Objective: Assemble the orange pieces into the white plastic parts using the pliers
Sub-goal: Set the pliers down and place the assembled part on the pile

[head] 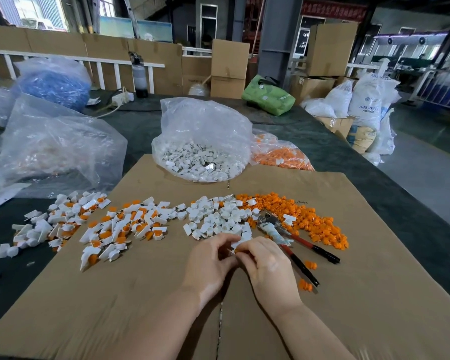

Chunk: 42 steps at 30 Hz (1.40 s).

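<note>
Cardboard sheet [361, 294] | sack [365, 105] reads "ABS" | both hands' grip pinches white part [240, 242]: left hand [208, 263], right hand [268, 268]

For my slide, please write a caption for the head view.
Both hands fit an orange piece into a white part; pliers lie unused beside them.

The flat brown cardboard sheet [361, 294] lies bare from 4 through 8 o'clock, so a hand passes freely there. At 12 o'clock the loose heap of white plastic parts [218, 219] blocks the way; the pile of small orange pieces [304, 216] fills 1 to 2 o'clock. The red-handled pliers [291, 240] lie slantwise at 3 o'clock (two stray orange bits beside them). Assembled white-and-orange pieces [109, 229] crowd 9 to 10 o'clock.
</note>
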### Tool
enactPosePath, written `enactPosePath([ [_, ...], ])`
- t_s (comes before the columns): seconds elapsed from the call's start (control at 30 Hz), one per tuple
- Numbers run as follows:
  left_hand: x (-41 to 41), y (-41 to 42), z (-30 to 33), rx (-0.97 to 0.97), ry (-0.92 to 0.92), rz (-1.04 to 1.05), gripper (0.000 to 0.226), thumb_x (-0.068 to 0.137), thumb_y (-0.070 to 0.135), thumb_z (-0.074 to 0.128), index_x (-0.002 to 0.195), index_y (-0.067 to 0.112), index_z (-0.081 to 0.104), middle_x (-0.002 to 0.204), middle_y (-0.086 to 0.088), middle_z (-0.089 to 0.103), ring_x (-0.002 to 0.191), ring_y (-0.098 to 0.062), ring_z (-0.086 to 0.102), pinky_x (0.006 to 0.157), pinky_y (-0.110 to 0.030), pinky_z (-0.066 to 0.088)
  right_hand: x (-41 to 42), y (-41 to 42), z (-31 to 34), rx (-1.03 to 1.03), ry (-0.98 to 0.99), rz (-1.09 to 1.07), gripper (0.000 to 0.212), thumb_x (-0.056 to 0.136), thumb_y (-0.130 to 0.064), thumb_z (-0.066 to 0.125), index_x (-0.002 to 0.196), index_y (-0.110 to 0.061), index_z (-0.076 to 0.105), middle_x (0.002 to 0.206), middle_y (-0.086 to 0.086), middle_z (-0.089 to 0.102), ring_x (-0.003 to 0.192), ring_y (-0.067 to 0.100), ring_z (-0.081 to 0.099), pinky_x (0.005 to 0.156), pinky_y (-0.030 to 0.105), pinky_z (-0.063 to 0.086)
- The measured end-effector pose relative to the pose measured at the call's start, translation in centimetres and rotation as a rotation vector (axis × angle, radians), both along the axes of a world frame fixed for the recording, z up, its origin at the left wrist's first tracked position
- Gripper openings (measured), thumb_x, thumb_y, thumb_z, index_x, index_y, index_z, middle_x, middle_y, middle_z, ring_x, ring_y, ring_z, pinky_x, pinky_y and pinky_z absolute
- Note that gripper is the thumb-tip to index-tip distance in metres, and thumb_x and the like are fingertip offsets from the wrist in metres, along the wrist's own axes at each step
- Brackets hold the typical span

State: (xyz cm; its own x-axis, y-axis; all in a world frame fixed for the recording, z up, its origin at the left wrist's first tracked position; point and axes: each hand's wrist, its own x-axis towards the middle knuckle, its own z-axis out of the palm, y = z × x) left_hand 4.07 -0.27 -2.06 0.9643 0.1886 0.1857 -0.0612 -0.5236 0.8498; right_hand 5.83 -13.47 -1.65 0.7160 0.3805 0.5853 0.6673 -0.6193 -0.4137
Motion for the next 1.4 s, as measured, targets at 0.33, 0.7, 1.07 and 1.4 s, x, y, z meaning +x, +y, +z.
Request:
enactPosePath([
  [0.33, 0.04, -0.21, -0.54, 0.171, -0.028, 0.014, 0.028, 0.08, 0.03, 0.072, 0.107, 0.027, 0.066, 0.095, 0.013, 0.064, 0.087, -0.001, 0.056, 0.068, -0.002, 0.037, 0.1, 0.08, -0.26, -0.02, 0.008, 0.009, 0.015, 0.073, 0.005, 0.073, 0.07, -0.004, 0.06, 0.071, 0.005, 0.059, 0.068, 0.022, 0.057, 0.059, 0.034, 0.051],
  [0.7, -0.01, -0.37, -0.51, 0.175, -0.006, 0.016, 0.028, 0.081, 0.027, 0.072, 0.108, 0.026, 0.067, 0.098, 0.01, 0.066, 0.084, 0.0, 0.055, 0.067, -0.001, 0.036, 0.03, 0.21, -0.17, -0.029, -0.018, -0.016, 0.025, 0.066, 0.006, 0.078, 0.064, -0.004, 0.055, 0.063, 0.006, 0.057, 0.06, 0.024, 0.056, 0.05, 0.036, 0.051],
  [1.07, -0.22, -0.15, -0.06, 0.02, -0.003, 0.054, 0.025, 0.077, 0.021, 0.076, 0.1, 0.026, 0.067, 0.086, 0.014, 0.062, 0.078, 0.007, 0.054, 0.066, 0.001, 0.037, 0.18, -0.36, -0.22, 0.093, 0.153, 0.006, 0.002, 0.084, -0.007, 0.068, 0.083, -0.008, 0.069, 0.081, -0.002, 0.064, 0.083, 0.011, 0.057, 0.075, 0.014, 0.043],
  [1.4, -0.32, -0.05, 0.11, -0.045, 0.02, -0.001, 0.026, 0.077, 0.019, 0.076, 0.102, 0.023, 0.068, 0.092, 0.006, 0.067, 0.084, 0.0, 0.058, 0.068, -0.003, 0.04, 0.1, -0.43, -0.11, 0.081, 0.18, 0.044, 0.009, 0.084, -0.005, 0.066, 0.089, -0.011, 0.071, 0.085, -0.005, 0.063, 0.087, 0.01, 0.056, 0.079, 0.02, 0.046],
])
